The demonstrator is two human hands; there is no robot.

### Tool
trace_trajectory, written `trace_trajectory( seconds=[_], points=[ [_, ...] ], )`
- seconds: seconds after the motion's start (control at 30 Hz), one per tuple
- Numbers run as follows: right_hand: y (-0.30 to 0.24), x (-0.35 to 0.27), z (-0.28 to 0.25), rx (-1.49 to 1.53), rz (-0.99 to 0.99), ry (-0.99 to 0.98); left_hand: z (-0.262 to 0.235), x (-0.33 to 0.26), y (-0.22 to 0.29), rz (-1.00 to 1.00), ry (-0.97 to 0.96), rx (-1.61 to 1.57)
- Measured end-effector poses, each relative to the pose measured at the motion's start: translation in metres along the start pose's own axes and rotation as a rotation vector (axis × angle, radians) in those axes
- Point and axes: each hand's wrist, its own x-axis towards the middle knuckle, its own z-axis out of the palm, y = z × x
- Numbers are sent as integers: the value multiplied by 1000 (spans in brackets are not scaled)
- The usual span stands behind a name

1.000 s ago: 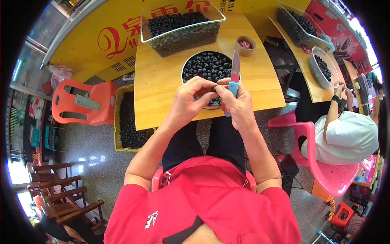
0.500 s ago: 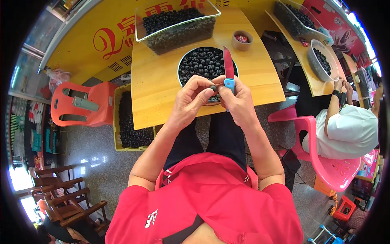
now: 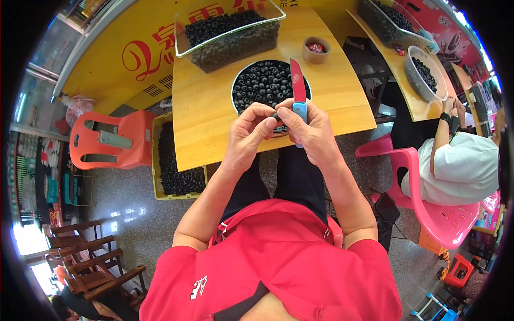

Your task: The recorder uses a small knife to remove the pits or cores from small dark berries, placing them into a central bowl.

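My left hand (image 3: 246,134) pinches a small dark round bead-like piece (image 3: 276,116) between thumb and fingers. It is mostly hidden by the fingertips. Close against it, my right hand (image 3: 313,134) grips a knife (image 3: 298,83) with a red blade and a light blue handle; the blade points away from me. My right thumb and fingertips meet the piece. Beneath and beyond both hands, a round bowl (image 3: 233,95) with a pale rim holds many shiny black round pieces (image 3: 262,80), several showing a hole. The hands cover its near side.
A clear bin (image 3: 235,51) of black pieces and a small brown cup (image 3: 317,51) stand on the wooden table (image 3: 201,123). At left are a yellow crate (image 3: 156,184) and an orange chair (image 3: 140,139). A co-worker (image 3: 455,166) sits at another table on the right.
My right thumb has moved up and left onto the small piece, which is now more covered. The knife stays in my right hand. The view has shifted slightly.
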Motion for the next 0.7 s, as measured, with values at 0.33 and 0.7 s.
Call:
trace_trajectory(
  seconds=[0.33, 0.7],
  points=[
    [11, -5, -14, -754, -516, 86, 1, 0, 2, 57, 32, 36],
    [6, -8, -17, -1214, -591, 93, 5, 3, 0, 64, 48, 19]
  ],
)
